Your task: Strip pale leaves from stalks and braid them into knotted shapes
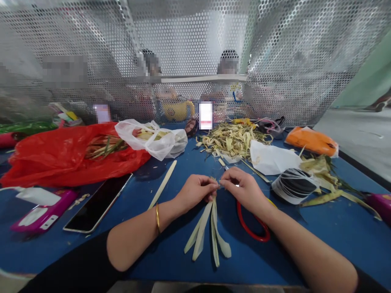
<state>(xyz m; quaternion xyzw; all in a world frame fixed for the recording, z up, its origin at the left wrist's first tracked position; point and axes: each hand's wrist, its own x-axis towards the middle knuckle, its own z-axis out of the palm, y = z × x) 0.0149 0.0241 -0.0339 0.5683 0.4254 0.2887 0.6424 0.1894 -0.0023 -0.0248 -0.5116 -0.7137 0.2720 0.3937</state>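
My left hand (200,188) is closed in a pinch around the top of a small bundle of pale leaf strips (201,236), which look like corn husk. Their loose ends fan out downward, toward the table's front edge. Fingertip to fingertip with it, my right hand (240,185) pinches at the bundle's top; what lies between its fingers is too small to make out. Beneath the right hand lie scissors with red handles (255,234), partly hidden by the palm and wrist. A spool of white thread (295,185) sits to the right of that hand.
A single pale strip (163,183), a phone (99,203) and a purple power strip (45,211) lie left. Behind them are red (55,150) and white plastic bags (171,142). Husk scraps (229,140), white paper (271,158) and an orange packet (311,140) lie right, before a perforated screen (195,36).
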